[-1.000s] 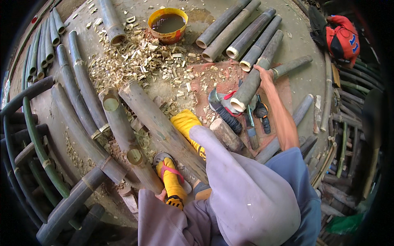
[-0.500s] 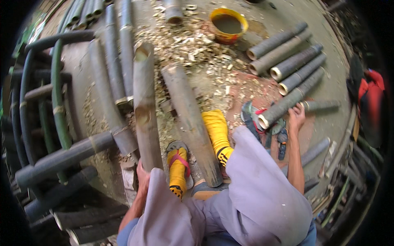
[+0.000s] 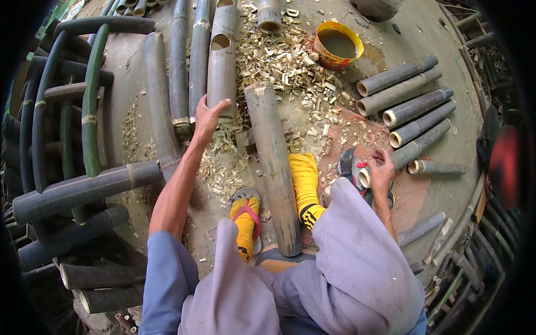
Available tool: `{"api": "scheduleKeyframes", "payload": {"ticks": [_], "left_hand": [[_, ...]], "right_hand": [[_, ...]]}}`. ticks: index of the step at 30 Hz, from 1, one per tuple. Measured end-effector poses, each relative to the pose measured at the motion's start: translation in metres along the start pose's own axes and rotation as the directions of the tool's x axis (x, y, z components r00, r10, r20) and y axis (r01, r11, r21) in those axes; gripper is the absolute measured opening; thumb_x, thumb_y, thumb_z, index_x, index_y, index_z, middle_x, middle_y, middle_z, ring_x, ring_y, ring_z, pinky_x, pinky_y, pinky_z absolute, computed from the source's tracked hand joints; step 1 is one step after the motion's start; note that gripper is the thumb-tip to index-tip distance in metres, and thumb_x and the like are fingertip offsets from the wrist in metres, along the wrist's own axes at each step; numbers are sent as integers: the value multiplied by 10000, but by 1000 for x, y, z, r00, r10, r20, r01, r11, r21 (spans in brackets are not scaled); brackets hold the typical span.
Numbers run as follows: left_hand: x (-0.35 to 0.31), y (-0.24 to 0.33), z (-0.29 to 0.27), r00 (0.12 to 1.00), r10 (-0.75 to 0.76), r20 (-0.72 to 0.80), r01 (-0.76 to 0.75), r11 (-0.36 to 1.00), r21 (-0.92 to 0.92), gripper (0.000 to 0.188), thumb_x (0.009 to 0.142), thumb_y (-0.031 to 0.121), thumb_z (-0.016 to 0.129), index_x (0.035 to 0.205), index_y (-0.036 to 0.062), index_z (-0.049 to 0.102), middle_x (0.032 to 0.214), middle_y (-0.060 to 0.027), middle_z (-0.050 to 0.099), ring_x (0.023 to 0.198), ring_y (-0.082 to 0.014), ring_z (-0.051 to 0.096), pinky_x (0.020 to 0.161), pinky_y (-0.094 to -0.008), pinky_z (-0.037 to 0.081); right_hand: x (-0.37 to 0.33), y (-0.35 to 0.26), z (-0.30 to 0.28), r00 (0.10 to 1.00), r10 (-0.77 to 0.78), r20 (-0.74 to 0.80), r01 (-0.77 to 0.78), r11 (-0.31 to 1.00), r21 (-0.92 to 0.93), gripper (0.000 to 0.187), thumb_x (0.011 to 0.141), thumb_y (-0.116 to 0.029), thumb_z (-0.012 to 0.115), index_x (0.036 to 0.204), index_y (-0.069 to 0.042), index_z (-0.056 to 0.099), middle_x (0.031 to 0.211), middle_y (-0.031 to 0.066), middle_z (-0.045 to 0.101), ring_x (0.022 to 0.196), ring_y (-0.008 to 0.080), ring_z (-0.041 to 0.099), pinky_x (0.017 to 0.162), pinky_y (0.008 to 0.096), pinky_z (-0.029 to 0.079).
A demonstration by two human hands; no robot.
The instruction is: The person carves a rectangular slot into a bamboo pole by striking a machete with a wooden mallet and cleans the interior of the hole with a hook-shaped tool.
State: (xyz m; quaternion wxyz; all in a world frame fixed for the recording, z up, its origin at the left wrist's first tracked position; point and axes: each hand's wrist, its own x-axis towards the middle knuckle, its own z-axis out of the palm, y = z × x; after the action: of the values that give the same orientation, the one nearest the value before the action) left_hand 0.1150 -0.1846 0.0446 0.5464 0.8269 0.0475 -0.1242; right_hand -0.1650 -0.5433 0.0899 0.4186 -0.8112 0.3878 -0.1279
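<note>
My left hand [image 3: 207,118] reaches far forward and grips the near end of a grey bamboo pole [image 3: 222,72] with cut notches, thumb across its top. My right hand [image 3: 381,170] hovers with loosely bent, parted fingers by the near end of a shorter bamboo piece [image 3: 421,146]; nothing shows in it. Beneath that hand lie partly hidden grey and red items [image 3: 347,163]. Between my feet a thick bamboo length [image 3: 272,167] leans with its lower end towards me. My feet wear yellow socks [image 3: 303,184], the left one in a flip-flop [image 3: 257,223] with a red strap.
Wood chips [image 3: 285,53] cover the ground ahead. Beyond them stands a yellow bucket [image 3: 357,53] of murky liquid. Several cut bamboo pieces [image 3: 399,75] lie in a row at right. A bamboo frame [image 3: 92,111] and a thick pole [image 3: 84,190] stand at left.
My left hand has pushed the notched pole forward, away from me, beside the other poles. My right hand has moved left and nearer, off the middle of the shorter bamboo piece.
</note>
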Motion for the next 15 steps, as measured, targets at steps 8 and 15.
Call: {"api": "scheduleKeyframes", "payload": {"ticks": [8, 15], "left_hand": [[-71, 1, -55, 909, 343, -238, -206, 864, 459, 331, 783, 144, 663, 1080, 13, 598, 1020, -131, 577, 913, -226, 583, 822, -339, 497], [-141, -51, -79, 790, 557, -256, -168, 599, 783, 408, 703, 79, 700, 1086, 28, 570, 1000, -137, 554, 974, -286, 538, 867, -396, 439]], "right_hand": [[-30, 5, 30, 985, -40, 168, 20, 993, 116, 304, 791, -41, 626, 1091, 4, 608, 941, 118, 643, 812, 159, 626, 708, 279, 526], [-53, -2, 94, 906, -1, 424, -90, 977, 195, 352, 752, -37, 659, 1102, -29, 622, 897, 61, 626, 742, 95, 598, 667, 221, 503]]}}
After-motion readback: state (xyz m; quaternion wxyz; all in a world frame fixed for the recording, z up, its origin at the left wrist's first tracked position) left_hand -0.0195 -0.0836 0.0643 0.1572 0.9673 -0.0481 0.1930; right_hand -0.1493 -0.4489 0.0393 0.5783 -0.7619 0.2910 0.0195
